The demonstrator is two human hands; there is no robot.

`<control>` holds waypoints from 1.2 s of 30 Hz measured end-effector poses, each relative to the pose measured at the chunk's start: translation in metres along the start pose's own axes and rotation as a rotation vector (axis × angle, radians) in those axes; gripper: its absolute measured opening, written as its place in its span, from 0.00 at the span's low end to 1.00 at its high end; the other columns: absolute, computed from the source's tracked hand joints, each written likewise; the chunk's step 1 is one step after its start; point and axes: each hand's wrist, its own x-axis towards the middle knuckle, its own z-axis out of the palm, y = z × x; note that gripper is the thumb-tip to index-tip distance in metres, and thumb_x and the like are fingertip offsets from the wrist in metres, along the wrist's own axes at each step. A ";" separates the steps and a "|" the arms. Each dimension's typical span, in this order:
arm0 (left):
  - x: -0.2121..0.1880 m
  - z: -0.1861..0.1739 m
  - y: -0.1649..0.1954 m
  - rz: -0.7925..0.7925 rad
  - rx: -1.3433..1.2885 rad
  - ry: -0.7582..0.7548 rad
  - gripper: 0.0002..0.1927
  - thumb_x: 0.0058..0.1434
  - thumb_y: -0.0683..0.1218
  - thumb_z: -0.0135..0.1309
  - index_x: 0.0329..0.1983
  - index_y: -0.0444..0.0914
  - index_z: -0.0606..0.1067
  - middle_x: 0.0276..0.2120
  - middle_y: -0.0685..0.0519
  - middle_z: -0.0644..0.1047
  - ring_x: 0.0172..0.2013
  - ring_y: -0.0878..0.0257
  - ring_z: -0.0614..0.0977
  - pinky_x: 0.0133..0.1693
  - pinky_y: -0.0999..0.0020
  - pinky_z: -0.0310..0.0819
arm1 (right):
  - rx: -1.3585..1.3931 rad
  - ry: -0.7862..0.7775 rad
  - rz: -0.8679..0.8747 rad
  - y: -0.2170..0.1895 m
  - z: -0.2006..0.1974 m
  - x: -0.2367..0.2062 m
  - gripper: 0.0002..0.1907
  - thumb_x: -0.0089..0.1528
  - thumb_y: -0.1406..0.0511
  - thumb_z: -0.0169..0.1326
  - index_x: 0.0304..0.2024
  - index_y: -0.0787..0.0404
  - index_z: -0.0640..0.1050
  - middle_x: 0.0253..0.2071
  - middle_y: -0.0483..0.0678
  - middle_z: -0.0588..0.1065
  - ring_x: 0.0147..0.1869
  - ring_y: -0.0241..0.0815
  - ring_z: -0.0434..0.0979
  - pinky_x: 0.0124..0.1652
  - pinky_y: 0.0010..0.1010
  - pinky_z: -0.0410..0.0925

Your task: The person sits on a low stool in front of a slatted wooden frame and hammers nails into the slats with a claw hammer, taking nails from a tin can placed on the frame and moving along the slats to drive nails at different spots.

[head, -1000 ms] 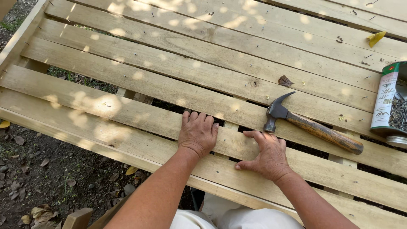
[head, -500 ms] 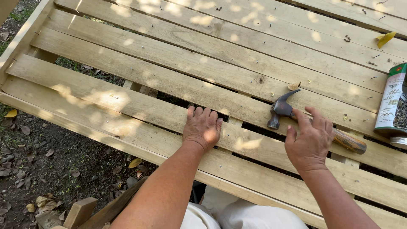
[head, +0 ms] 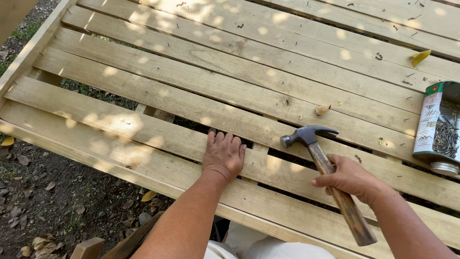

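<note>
Head view shows me a slatted deck of pale wooden planks [head: 201, 103] over bare leaf-strewn ground [head: 43, 192], dappled with sun. At its right edge lies an open tin can [head: 438, 125] with a white-and-green label, full of nails [head: 446, 136]. My left hand [head: 223, 156] presses flat and spread on a plank, while my right hand [head: 349, 178] grips the wooden handle of a claw hammer [head: 326, 168], its head just above the boards.

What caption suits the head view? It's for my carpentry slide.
Left hand flat on a wooden slat, right hand gripping a claw hammer.
</note>
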 end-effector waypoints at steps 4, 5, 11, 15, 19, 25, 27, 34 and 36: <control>0.001 0.007 -0.002 0.003 0.013 0.037 0.20 0.73 0.57 0.33 0.48 0.42 0.73 0.47 0.49 0.72 0.55 0.53 0.69 0.71 0.47 0.43 | 0.555 -0.163 -0.080 -0.004 0.032 -0.029 0.33 0.55 0.63 0.64 0.62 0.57 0.70 0.34 0.56 0.78 0.31 0.47 0.78 0.34 0.41 0.74; 0.003 0.008 -0.003 0.008 0.007 0.058 0.20 0.73 0.57 0.33 0.48 0.42 0.73 0.47 0.49 0.72 0.55 0.52 0.69 0.70 0.47 0.43 | 0.466 -0.106 -0.103 -0.008 0.035 -0.036 0.34 0.56 0.64 0.65 0.64 0.55 0.69 0.33 0.55 0.76 0.30 0.48 0.76 0.34 0.43 0.73; 0.002 0.015 -0.003 0.036 -0.036 0.133 0.19 0.72 0.56 0.36 0.46 0.42 0.74 0.47 0.49 0.73 0.54 0.52 0.70 0.69 0.45 0.44 | -0.325 0.226 -0.199 -0.034 0.052 -0.080 0.34 0.63 0.55 0.62 0.69 0.43 0.63 0.32 0.50 0.78 0.37 0.45 0.79 0.45 0.41 0.73; 0.001 0.013 -0.004 0.028 -0.036 0.132 0.19 0.72 0.56 0.36 0.45 0.41 0.74 0.46 0.49 0.73 0.54 0.51 0.70 0.69 0.46 0.45 | -0.678 0.221 -0.224 -0.040 0.064 -0.098 0.27 0.63 0.56 0.55 0.63 0.43 0.64 0.34 0.47 0.79 0.41 0.46 0.80 0.47 0.43 0.73; -0.002 0.007 -0.002 0.036 -0.035 0.134 0.19 0.72 0.56 0.35 0.46 0.42 0.73 0.46 0.49 0.73 0.54 0.51 0.70 0.69 0.46 0.45 | -0.630 0.221 -0.190 -0.035 0.065 -0.105 0.19 0.65 0.55 0.55 0.57 0.46 0.67 0.32 0.48 0.80 0.40 0.49 0.81 0.45 0.45 0.73; -0.001 0.007 -0.003 0.015 0.034 0.059 0.21 0.74 0.57 0.31 0.48 0.41 0.73 0.45 0.49 0.72 0.53 0.53 0.70 0.68 0.48 0.47 | -0.509 0.284 -0.274 -0.012 0.083 -0.100 0.19 0.64 0.55 0.54 0.56 0.48 0.66 0.28 0.50 0.79 0.36 0.51 0.82 0.41 0.45 0.76; -0.001 0.008 -0.004 0.014 -0.014 0.094 0.20 0.72 0.56 0.32 0.46 0.42 0.73 0.44 0.49 0.72 0.52 0.52 0.70 0.67 0.47 0.46 | -0.615 0.236 -0.224 -0.010 0.086 -0.093 0.15 0.65 0.57 0.52 0.52 0.49 0.66 0.30 0.50 0.80 0.39 0.53 0.83 0.44 0.46 0.74; 0.000 0.011 -0.005 0.024 -0.075 0.134 0.15 0.70 0.55 0.40 0.42 0.43 0.73 0.42 0.48 0.72 0.50 0.52 0.71 0.68 0.47 0.47 | -0.651 0.237 -0.178 -0.011 0.089 -0.091 0.16 0.66 0.56 0.50 0.55 0.46 0.65 0.32 0.49 0.80 0.41 0.51 0.84 0.47 0.45 0.75; -0.001 0.012 -0.009 0.032 -0.109 0.179 0.14 0.70 0.55 0.43 0.42 0.42 0.73 0.43 0.49 0.72 0.51 0.53 0.71 0.69 0.48 0.48 | -0.672 0.224 -0.149 -0.012 0.090 -0.092 0.19 0.66 0.56 0.49 0.58 0.43 0.64 0.33 0.49 0.80 0.42 0.50 0.84 0.49 0.45 0.74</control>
